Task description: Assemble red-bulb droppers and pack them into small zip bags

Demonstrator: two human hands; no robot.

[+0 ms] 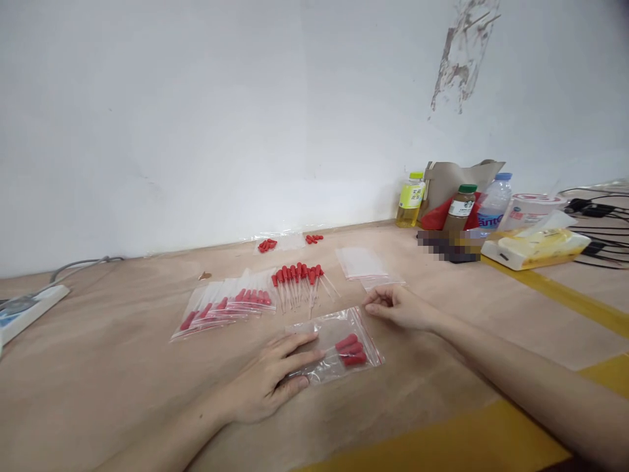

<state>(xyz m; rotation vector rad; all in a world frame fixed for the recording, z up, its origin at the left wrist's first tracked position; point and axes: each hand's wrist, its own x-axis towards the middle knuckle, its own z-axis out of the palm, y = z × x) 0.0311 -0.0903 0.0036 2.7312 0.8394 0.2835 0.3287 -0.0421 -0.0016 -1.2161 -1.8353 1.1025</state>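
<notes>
A clear zip bag (322,370) holding 3 droppers (352,351) with red rubber bulbs lies flat in front of me. My left hand (280,370) rests on its left end, fingers stretched out. Close to the bag's upper right corner is my right hand (388,307), its fingers curled in and the thumb near the index finger. Whether the fingertips pinch anything cannot be made out. Beyond the bag lies a pile of loose red-bulbed droppers (297,275). Filled zip bags (221,305) overlap in a row on the left. A stack of flat zip bags (361,262) lies just past my right hand.
Small red bulbs (268,245) lie on plastic by the wall. On the right stand a tea bottle (410,200), a green-capped bottle (460,208), a paper bag (457,176) and a tissue pack (535,246), with black cables beyond. A power strip (37,311) sits far left.
</notes>
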